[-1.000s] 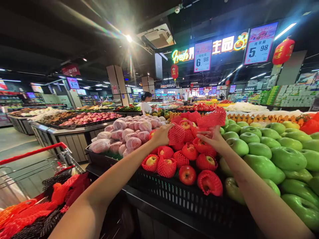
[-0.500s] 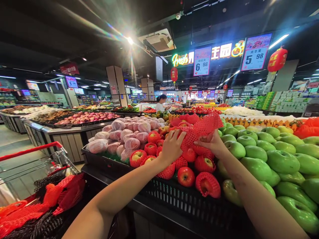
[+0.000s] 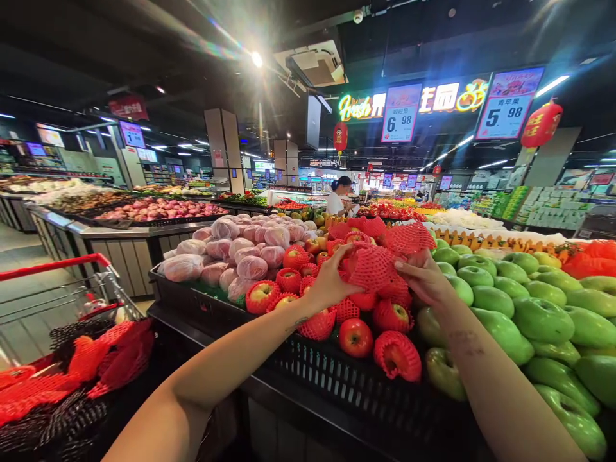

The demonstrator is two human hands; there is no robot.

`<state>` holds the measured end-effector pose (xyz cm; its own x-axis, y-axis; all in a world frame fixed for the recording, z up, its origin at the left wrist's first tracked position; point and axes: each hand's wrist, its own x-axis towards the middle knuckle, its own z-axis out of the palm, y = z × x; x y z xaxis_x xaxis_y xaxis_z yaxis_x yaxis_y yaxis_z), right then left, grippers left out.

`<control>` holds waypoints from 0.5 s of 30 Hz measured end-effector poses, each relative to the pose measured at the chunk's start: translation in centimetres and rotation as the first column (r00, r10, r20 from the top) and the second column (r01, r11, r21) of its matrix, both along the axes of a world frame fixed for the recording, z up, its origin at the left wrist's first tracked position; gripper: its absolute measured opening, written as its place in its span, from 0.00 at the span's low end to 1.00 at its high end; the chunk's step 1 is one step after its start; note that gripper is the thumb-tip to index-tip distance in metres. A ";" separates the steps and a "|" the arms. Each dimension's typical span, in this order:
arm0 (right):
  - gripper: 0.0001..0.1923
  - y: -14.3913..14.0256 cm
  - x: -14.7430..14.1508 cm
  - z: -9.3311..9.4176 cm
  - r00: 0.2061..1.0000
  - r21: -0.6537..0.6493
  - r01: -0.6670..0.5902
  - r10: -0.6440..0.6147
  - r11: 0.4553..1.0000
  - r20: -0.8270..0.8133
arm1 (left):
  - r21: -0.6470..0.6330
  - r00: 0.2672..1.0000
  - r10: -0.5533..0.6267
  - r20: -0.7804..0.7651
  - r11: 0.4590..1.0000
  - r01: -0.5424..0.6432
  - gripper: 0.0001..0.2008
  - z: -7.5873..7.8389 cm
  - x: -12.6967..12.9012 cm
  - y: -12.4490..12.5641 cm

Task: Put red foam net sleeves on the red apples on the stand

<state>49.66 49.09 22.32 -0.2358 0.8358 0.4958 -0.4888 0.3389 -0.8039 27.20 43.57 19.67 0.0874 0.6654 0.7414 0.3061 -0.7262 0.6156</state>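
Note:
My left hand (image 3: 332, 279) grips the left side of a red foam fruit net (image 3: 371, 266), its fingers curled round the edge. On the other side, my right hand (image 3: 424, 277) has its thumb and fingers closed on red netting, with more of it (image 3: 410, 237) bulging above. Whether an apple is inside the net, I cannot tell. Below both hands lie red apples (image 3: 356, 337), several in red foam nets like the netted apple (image 3: 397, 355) at the front. They rest in a black slatted crate (image 3: 346, 378).
Green apples (image 3: 543, 314) are heaped on the right, plastic-wrapped pink fruit (image 3: 253, 266) on the left. A shopping cart (image 3: 72, 282) stands at far left, above a pile of red and black netting (image 3: 86, 378). A person (image 3: 339, 199) stands beyond the display. Price signs (image 3: 509, 106) hang overhead.
The netting between my hands has lowered and spread out, and the left part now looks rounded. My left hand has turned slightly. The view has shifted a little.

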 end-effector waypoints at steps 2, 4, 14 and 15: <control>0.35 0.1 -0.2 0.1 0.999 -0.048 0.048 -0.049 0.998 -0.017 | -0.077 0.998 -0.044 0.052 0.996 0.048 0.41 0.3 -0.6 0.2; 0.30 0.4 -0.4 0.2 0.986 -0.077 0.149 -0.154 0.986 -0.065 | -0.099 1.000 0.013 0.027 0.995 -0.010 0.41 0.7 -1.7 0.4; 0.10 1.7 0.0 -0.1 0.875 -0.111 0.456 -0.467 0.883 -0.129 | -0.118 0.691 0.299 -0.658 0.866 -0.487 0.46 -0.9 -5.2 2.4; 0.09 1.6 -0.1 0.1 0.878 -0.139 0.439 -0.457 0.888 -0.142 | -0.136 0.662 0.295 -0.689 0.845 -0.518 0.47 -1.3 -4.9 2.5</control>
